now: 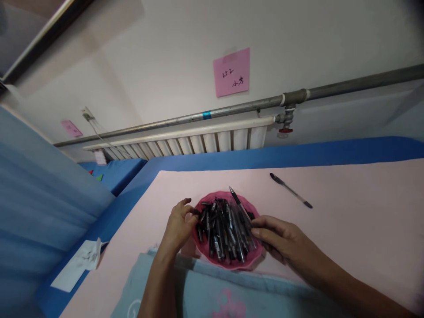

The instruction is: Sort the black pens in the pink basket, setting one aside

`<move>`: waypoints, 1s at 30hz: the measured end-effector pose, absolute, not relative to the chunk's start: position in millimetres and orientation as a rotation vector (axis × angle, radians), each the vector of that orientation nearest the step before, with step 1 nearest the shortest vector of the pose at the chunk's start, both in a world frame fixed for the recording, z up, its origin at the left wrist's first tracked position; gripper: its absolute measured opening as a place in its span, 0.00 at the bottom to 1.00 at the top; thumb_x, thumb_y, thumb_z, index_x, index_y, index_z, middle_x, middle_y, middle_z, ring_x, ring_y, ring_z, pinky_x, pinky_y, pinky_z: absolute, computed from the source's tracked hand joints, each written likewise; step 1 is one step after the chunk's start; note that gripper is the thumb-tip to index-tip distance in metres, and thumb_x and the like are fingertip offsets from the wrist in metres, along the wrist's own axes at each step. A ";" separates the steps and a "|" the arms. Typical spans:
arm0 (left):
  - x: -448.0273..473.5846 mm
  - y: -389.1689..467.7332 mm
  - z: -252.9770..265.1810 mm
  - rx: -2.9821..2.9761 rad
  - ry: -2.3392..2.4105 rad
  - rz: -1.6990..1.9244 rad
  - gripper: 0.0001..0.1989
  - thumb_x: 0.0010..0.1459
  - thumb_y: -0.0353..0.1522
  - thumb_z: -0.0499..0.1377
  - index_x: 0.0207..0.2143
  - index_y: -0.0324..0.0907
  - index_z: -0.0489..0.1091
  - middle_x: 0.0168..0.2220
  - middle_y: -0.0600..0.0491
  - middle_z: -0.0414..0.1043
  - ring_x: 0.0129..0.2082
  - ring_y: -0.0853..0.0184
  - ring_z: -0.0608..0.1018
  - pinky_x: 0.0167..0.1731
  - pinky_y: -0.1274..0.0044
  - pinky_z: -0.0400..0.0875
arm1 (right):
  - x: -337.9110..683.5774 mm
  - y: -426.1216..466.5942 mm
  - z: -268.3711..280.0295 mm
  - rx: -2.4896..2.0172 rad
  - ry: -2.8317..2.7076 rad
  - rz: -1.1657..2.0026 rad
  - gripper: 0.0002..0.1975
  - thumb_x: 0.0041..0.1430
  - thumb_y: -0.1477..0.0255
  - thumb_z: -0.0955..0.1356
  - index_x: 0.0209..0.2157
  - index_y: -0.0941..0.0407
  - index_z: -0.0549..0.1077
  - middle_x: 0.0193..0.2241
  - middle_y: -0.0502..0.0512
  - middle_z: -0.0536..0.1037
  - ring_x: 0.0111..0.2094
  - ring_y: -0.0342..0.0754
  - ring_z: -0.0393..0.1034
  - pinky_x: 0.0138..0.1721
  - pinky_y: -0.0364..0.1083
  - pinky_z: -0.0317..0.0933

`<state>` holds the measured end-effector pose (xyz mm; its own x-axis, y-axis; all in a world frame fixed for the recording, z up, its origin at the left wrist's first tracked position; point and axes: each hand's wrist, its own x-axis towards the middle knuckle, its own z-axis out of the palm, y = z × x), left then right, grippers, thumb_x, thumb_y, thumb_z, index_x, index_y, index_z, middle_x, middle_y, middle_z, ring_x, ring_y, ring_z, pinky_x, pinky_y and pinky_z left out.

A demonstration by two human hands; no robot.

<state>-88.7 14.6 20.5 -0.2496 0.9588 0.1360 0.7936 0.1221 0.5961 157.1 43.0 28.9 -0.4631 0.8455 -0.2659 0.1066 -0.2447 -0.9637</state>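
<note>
A pink scalloped bowl (pixel 228 266) full of black and clear pen parts (pixel 223 229) sits on the pale pink table cover. My right hand (pixel 281 236) is closed at the bowl's right side, its thumb and fingers pinching a pen (pixel 239 202) that slants up over the bowl, tip pointing away. At the left rim, my left hand (pixel 180 225) has its fingers curled in among the dark pieces; what they grip is hidden. Beyond my right hand a capped pen (pixel 291 191) with a clear barrel lies on the cover.
Light blue cloth (pixel 205 289) covers my lap in front of the bowl. Papers (pixel 77 265) lie at the left edge, beside a blue curtain (pixel 39 198). Behind the table are a white radiator (pixel 198 142), a metal pipe (pixel 232 110) and a pink note (pixel 232 73) on the wall.
</note>
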 end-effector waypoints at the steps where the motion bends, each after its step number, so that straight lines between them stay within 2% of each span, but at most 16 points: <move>1: -87.7 14.1 20.9 1.782 2.161 0.737 0.08 0.48 0.28 0.55 0.29 0.42 0.74 0.53 0.47 0.64 0.53 0.57 0.65 0.51 0.65 0.58 | 157.0 43.0 29.2 -1.162 -1.459 1.766 0.12 0.46 0.62 0.67 0.30 0.56 0.71 0.16 0.44 0.62 0.16 0.37 0.51 0.17 0.40 0.44; 5: -82.8 12.2 23.0 1.933 2.256 0.399 0.10 0.45 0.30 0.57 0.32 0.40 0.74 0.54 0.42 0.62 0.54 0.50 0.62 0.50 0.61 0.58 | 157.0 43.6 29.5 -1.139 -1.460 1.777 0.12 0.47 0.63 0.67 0.30 0.57 0.70 0.16 0.43 0.61 0.15 0.36 0.49 0.16 0.40 0.42; 7: -82.0 11.7 24.8 1.976 2.216 0.337 0.10 0.46 0.28 0.55 0.32 0.41 0.74 0.52 0.43 0.64 0.52 0.52 0.64 0.49 0.63 0.59 | 157.5 44.1 28.8 -1.127 -1.474 1.781 0.12 0.47 0.64 0.66 0.31 0.57 0.70 0.15 0.43 0.60 0.15 0.36 0.48 0.16 0.40 0.42; 10: -83.1 11.8 27.4 2.023 2.085 0.315 0.12 0.48 0.26 0.51 0.28 0.43 0.74 0.42 0.46 0.71 0.46 0.58 0.70 0.47 0.67 0.62 | 158.2 44.7 27.4 -1.112 -1.495 1.772 0.11 0.48 0.64 0.66 0.31 0.57 0.70 0.14 0.42 0.60 0.14 0.36 0.48 0.15 0.40 0.41; 12: -84.4 12.3 27.2 2.007 2.052 0.369 0.12 0.49 0.26 0.50 0.28 0.43 0.73 0.40 0.47 0.71 0.43 0.60 0.71 0.46 0.68 0.63 | 158.6 45.1 26.4 -1.109 -1.504 1.760 0.10 0.48 0.65 0.66 0.30 0.57 0.70 0.14 0.42 0.60 0.14 0.36 0.48 0.15 0.40 0.41; 16: -85.8 14.6 19.1 1.924 2.163 0.590 0.13 0.51 0.27 0.50 0.36 0.41 0.73 0.50 0.46 0.66 0.50 0.60 0.68 0.50 0.68 0.61 | 159.1 46.0 24.6 -1.099 -1.526 1.755 0.09 0.49 0.66 0.65 0.30 0.57 0.70 0.15 0.43 0.61 0.15 0.36 0.49 0.15 0.39 0.42; 21: -84.5 23.1 0.3 1.957 2.194 0.596 0.17 0.56 0.28 0.48 0.45 0.41 0.70 0.52 0.44 0.64 0.52 0.61 0.67 0.51 0.69 0.62 | 158.7 45.8 22.8 -1.093 -1.530 1.724 0.10 0.49 0.66 0.66 0.31 0.57 0.71 0.15 0.43 0.61 0.15 0.36 0.48 0.16 0.40 0.42; 25: -83.4 30.2 -7.7 1.934 2.224 0.607 0.19 0.59 0.29 0.45 0.49 0.42 0.68 0.53 0.43 0.62 0.50 0.60 0.68 0.49 0.69 0.63 | 158.3 45.8 20.5 -1.086 -1.547 1.716 0.09 0.49 0.66 0.66 0.30 0.57 0.72 0.17 0.45 0.62 0.17 0.37 0.51 0.17 0.39 0.44; 30: -82.3 32.5 -4.7 2.002 2.221 0.468 0.18 0.59 0.29 0.46 0.48 0.43 0.69 0.53 0.42 0.62 0.49 0.58 0.68 0.48 0.68 0.63 | 158.4 46.2 18.4 -1.087 -1.574 1.693 0.08 0.50 0.66 0.66 0.30 0.56 0.72 0.18 0.45 0.62 0.19 0.38 0.53 0.20 0.40 0.47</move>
